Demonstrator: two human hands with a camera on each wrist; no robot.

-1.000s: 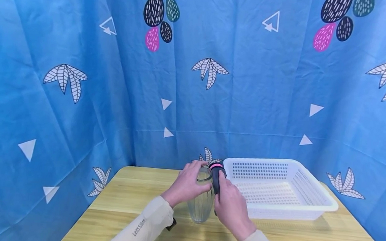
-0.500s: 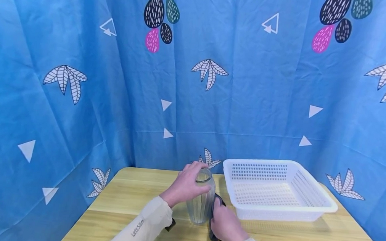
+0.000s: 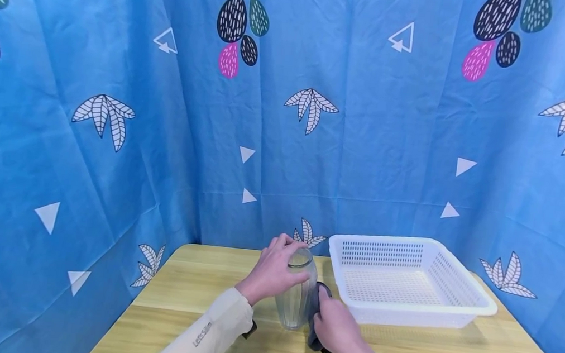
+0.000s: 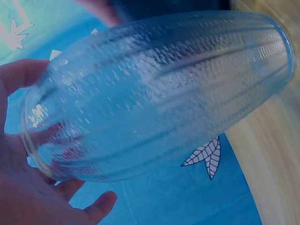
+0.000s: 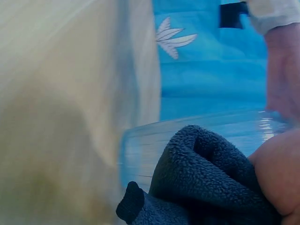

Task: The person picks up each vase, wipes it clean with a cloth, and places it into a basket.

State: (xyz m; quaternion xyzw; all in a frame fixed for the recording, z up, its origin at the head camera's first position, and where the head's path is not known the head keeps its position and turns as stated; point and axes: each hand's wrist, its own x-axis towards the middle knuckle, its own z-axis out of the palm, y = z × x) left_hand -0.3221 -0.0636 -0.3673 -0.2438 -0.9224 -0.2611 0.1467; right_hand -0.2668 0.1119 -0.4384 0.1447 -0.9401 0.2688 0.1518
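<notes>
- Two hands at work near 6 o'clock in my head view. Left hand (image 3: 274, 274): thumb and fingers spread wide, wrapped about the neck of the glass vase (image 3: 292, 309).
- Vase: stands roughly upright on the table (image 3: 192, 286), mouth towards 12 o'clock. I judge it stiff, fragile, fairly heavy, slick if damp; the ribbed, pebbled wall seen from the left wrist should add some bite. I would hold just below the rim and avoid squeezing the lip.
- Dark cloth (image 3: 314, 339): at the vase's 4 o'clock, close by its wall; I cannot tell how firmly it presses. Fleecy, folded; should handle soft and light, best held bunched.
- Right hand (image 3: 341, 333): closed on the cloth, beyond it at 4 o'clock.
- White basket (image 3: 411, 318): at the vase's 2 o'clock, apart from it; likely light plastic.
- Surface: pale wood grain, flat; I suspect glass could slide on it.
- Room: blue printed curtain (image 3: 289, 160) from 9 through 12 to 3 o'clock, brightly lit.
</notes>
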